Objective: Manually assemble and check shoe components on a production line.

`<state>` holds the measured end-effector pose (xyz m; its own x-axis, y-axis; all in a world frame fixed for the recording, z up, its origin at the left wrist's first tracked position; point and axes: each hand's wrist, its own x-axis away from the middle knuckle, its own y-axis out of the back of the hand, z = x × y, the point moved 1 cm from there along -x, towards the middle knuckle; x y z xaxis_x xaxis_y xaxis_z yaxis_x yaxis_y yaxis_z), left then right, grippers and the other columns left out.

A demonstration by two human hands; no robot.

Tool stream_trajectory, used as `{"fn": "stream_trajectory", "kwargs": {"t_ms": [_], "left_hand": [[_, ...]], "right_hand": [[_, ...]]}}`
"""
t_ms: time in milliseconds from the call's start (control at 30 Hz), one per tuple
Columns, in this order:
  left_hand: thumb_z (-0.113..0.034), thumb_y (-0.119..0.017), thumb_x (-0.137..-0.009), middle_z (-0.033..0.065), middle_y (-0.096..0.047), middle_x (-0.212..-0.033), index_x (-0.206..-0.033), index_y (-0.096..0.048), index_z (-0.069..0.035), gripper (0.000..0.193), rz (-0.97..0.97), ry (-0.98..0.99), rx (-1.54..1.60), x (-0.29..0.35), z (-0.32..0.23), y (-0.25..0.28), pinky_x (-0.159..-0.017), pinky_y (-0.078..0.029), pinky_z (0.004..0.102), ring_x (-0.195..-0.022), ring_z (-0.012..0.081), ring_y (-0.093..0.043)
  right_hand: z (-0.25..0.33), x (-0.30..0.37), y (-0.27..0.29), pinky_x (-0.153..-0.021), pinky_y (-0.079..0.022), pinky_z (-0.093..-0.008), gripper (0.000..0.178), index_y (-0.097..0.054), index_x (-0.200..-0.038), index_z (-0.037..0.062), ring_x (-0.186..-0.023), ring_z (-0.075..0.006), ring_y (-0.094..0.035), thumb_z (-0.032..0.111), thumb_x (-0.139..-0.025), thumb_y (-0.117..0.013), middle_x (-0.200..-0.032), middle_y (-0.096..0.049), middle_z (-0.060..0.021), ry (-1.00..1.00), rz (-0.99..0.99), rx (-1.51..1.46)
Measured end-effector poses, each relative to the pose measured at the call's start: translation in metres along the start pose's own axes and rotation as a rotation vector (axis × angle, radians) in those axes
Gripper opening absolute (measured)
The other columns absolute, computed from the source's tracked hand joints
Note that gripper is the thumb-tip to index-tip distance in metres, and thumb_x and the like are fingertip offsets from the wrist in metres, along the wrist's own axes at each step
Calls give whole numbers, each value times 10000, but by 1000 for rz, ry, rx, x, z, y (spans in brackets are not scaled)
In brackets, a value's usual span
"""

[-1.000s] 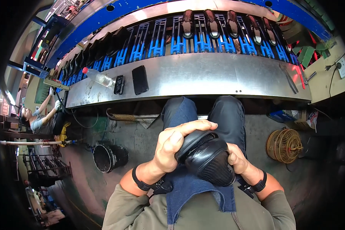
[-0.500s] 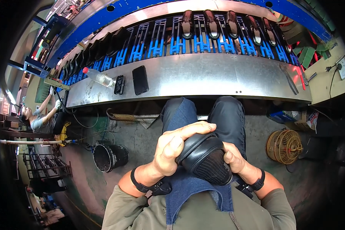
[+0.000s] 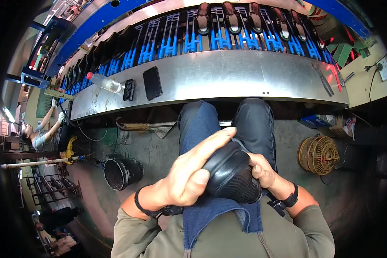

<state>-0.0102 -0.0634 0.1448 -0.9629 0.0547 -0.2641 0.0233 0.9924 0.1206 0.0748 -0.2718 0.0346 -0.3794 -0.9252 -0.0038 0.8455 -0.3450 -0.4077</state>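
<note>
A black shoe (image 3: 232, 176) with a perforated toe is held over my lap, between both hands. My left hand (image 3: 191, 174) presses along its left side, fingers stretched over the upper edge and thumb bent against it. On the other side, my right hand (image 3: 263, 172) grips the shoe with its thumb on top; its remaining fingers are mostly hidden. A blue denim apron (image 3: 210, 223) lies under the shoe.
A metal ledge (image 3: 210, 81) ahead bears a bottle (image 3: 105, 83), a phone (image 3: 152, 83) and pincers (image 3: 323, 79). Behind it, shoes (image 3: 232, 18) ride on blue racks. A bucket (image 3: 122, 173) stands left, a round wire-caged fan (image 3: 317, 155) right. A co-worker (image 3: 41, 133) is far left.
My left hand has slid further over the shoe, its fingers straighter now. The shoe has tilted a little in my hands. The view has shifted slightly.
</note>
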Motion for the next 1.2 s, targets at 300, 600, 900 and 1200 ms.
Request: {"fn": "stream_trajectory", "kwargs": {"t_ms": [300,600,900,1200], "left_hand": [[-124,-822,-766,352,-621,-1255,-1273,-605,85,589,-129,-282,-540,-9,3,-12,-844,-595,361,-1079,404,-702],[-198,-820,-843,348,-528,-1388,-1525,-213,146,976,-142,-212,-342,-23,32,-34,-1017,-509,421,-1209,443,-618],[-186,-849,-788,274,-684,-1053,-1517,-376,38,898,8,-198,-459,-43,24,-16,-759,-574,410,-854,389,-705],[-57,-630,-912,257,-709,-991,-1539,-351,7,690,111,-112,-254,-44,19,8,-759,-590,406,-830,389,-726]], "right_hand": [[-15,8,9,-924,-509,-313,950,-596,-1277,-93,-1056,-207,-647,776,-927,-432,-1174,-684,-164,-78,-140,31],[-19,6,11,-1066,-451,-369,881,-459,-1425,-70,-1238,-256,-573,693,-985,-414,-1367,-576,-187,6,-255,-325],[2,-7,-2,-867,-595,-519,769,-311,-1559,47,-1177,-384,-622,620,-1045,-301,-1471,-490,-198,68,-285,-906],[-24,-10,11,-718,-613,-565,801,-431,-1436,-11,-883,-477,-690,652,-1034,-232,-1202,-627,-291,64,-56,-826]]}}
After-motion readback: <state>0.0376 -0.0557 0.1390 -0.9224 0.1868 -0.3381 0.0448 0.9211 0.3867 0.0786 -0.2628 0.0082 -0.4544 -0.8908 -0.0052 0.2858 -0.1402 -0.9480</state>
